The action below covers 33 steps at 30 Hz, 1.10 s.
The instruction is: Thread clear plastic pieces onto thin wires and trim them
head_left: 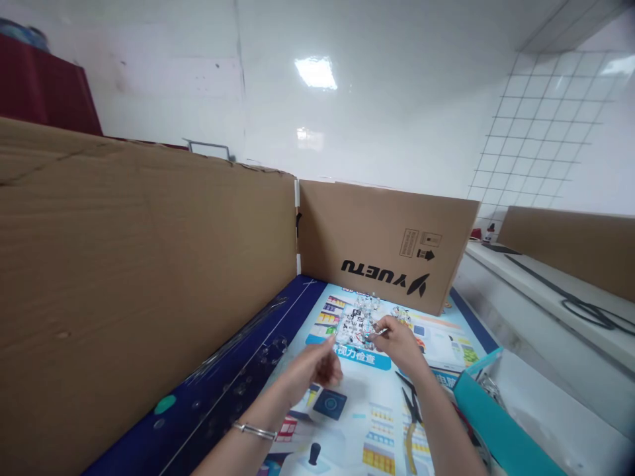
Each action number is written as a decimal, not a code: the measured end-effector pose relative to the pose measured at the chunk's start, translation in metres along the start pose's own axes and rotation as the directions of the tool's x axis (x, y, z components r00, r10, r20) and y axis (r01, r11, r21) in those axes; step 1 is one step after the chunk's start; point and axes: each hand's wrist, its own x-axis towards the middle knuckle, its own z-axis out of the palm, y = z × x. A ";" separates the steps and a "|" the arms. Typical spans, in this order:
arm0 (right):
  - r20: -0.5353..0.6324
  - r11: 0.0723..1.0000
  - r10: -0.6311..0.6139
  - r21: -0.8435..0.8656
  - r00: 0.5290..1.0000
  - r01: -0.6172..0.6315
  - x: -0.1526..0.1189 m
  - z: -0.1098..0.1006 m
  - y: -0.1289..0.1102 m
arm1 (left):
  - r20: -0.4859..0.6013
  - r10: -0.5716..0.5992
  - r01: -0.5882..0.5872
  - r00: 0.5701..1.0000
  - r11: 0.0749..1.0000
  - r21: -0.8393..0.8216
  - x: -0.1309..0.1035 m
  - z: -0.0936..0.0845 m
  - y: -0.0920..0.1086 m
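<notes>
A pile of small, clear, glassy-looking pieces (pixel 354 324) lies on the printed table cover, too small to name singly. At the pile's right edge, my right hand (pixel 397 340) has its thumb and index finger pinched together. Whatever sits between those fingertips is too small to make out. My left hand (pixel 320 365), below a silver bracelet (pixel 254 432) on the wrist, hovers in front of the pile on the left. Its thumb points up, apart from the loosely curled fingers, and nothing shows in it.
Cardboard panels (pixel 387 238) wall off the back and left. Pliers or scissors with yellow handles (pixel 411 430) lie beside my right forearm. A teal-sided white box (pixel 506 423) holding clear pieces stands at right. More clear bits and a green disc (pixel 165 404) lie on the dark blue strip.
</notes>
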 end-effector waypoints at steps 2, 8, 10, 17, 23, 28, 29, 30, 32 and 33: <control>-0.033 0.999 -0.045 0.014 0.998 0.045 0.000 0.003 -0.001 | 0.166 -0.169 0.185 0.972 0.979 -0.088 -0.003 0.015 -0.007; 0.013 0.981 -0.173 0.096 0.985 0.171 -0.006 0.016 -0.015 | 0.194 -0.058 0.150 0.979 0.853 -0.500 -0.006 0.037 -0.003; 0.036 0.969 -0.206 0.145 0.978 0.199 -0.009 0.023 -0.018 | 0.168 -0.010 0.106 0.986 0.815 -0.570 -0.008 0.037 0.004; 0.068 0.937 -0.344 0.091 0.937 0.337 -0.015 0.036 -0.021 | -0.065 0.085 -0.107 0.994 0.766 -0.634 -0.011 0.040 0.006; 0.058 0.921 -0.389 -0.009 0.919 0.390 -0.018 0.048 -0.018 | -0.176 0.177 -0.249 0.968 0.682 -0.688 -0.008 0.040 0.007; 0.164 0.933 -0.360 0.054 0.918 0.356 -0.024 0.052 -0.019 | -0.270 0.176 -0.317 0.947 0.655 -0.686 -0.004 0.027 0.015; 0.211 0.934 -0.357 0.088 0.910 0.346 -0.025 0.049 -0.021 | -0.281 0.171 -0.319 0.944 0.677 -0.663 -0.003 0.024 0.015; 0.241 0.937 -0.349 0.115 0.905 0.331 -0.025 0.046 -0.022 | -0.290 0.172 -0.323 0.942 0.701 -0.636 -0.002 0.021 0.014; 0.230 0.947 -0.317 0.122 0.920 0.296 -0.025 0.039 -0.027 | -0.294 0.187 -0.332 0.937 0.737 -0.589 -0.001 0.017 0.012; 0.192 0.953 -0.300 0.099 0.934 0.286 -0.025 0.036 -0.029 | -0.291 0.197 -0.336 0.936 0.747 -0.573 0.000 0.017 0.009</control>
